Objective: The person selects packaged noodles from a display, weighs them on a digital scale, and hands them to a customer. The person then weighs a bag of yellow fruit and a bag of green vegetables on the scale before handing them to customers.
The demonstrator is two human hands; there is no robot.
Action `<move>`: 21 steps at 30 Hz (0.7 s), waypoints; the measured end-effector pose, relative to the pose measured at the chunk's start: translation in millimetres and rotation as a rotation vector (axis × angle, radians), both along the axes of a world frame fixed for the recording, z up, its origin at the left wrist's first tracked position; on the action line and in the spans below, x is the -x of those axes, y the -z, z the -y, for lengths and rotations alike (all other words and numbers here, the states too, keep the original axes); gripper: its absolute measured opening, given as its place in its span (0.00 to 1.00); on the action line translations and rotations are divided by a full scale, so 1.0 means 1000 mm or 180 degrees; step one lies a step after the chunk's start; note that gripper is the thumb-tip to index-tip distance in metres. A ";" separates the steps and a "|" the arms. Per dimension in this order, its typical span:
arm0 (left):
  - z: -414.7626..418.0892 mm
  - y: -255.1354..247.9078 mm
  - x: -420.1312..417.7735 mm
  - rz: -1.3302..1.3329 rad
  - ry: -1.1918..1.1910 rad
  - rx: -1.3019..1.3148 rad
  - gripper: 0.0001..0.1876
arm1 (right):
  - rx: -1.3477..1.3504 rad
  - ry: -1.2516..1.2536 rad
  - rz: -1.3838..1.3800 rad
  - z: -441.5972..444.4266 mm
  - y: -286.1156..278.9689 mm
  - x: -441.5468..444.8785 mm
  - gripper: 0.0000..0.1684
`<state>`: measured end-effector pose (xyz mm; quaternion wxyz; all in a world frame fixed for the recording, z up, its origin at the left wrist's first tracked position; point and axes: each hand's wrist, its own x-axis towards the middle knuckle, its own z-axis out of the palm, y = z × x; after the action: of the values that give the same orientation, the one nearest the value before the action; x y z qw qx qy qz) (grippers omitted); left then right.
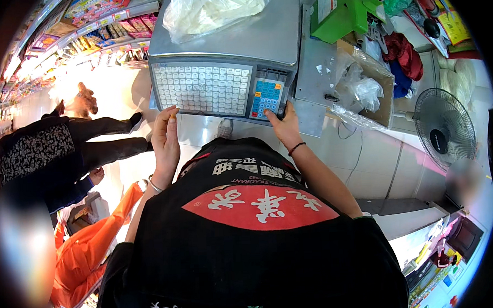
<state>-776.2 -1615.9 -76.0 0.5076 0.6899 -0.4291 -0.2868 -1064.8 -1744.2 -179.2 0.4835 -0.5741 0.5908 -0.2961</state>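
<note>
A label-printing scale (202, 90) with a wide grid of white keys stands before me. My right hand (285, 125) is at its right front corner, the thumb over the lower part of the blue number keypad (267, 96) and the fingers spread along the side edge. By the front left corner is my left hand (166, 139), its thumb and fingertips drawn together; I see nothing plainly held there. On the steel weighing platform (225, 45) lies a clear plastic bag (217, 10) with pale contents that I cannot make out.
Right of the scale are a green box (339, 13), a cardboard box (383, 111) of crumpled plastic bags and a fan (443, 129). A person in dark clothes (36, 151) and orange clothing (85, 252) are at left. Stocked shelves (100, 24) stand beyond.
</note>
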 end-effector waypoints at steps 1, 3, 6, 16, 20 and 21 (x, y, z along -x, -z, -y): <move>0.000 0.000 0.001 0.0007 -0.0008 -0.0069 0.14 | -0.0037 -0.0051 -0.0060 0.000 0.000 0.001 0.32; -0.001 0.001 0.005 0.0009 0.0035 -0.0134 0.14 | -0.0022 -0.0120 -0.0017 0.001 -0.003 0.001 0.32; 0.000 0.001 0.010 -0.0169 0.0097 -0.0100 0.13 | -0.0049 -0.0044 -0.0125 0.001 -0.013 -0.001 0.33; 0.010 -0.001 0.011 -0.0317 0.0128 -0.0109 0.12 | -0.0249 0.0416 -0.0121 0.014 -0.036 -0.030 0.43; 0.016 -0.004 0.007 -0.0497 0.0077 -0.0180 0.12 | -0.0278 0.0414 -0.0262 0.019 -0.027 -0.032 0.56; 0.018 -0.006 0.007 -0.0572 0.0067 -0.0228 0.11 | -0.0173 0.0372 -0.0286 0.021 -0.024 -0.033 0.61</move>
<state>-782.8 -1633.7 -69.8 0.5160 0.6746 -0.3786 -0.3680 -1032.1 -1765.4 -155.3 0.4537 -0.5380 0.6523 -0.2816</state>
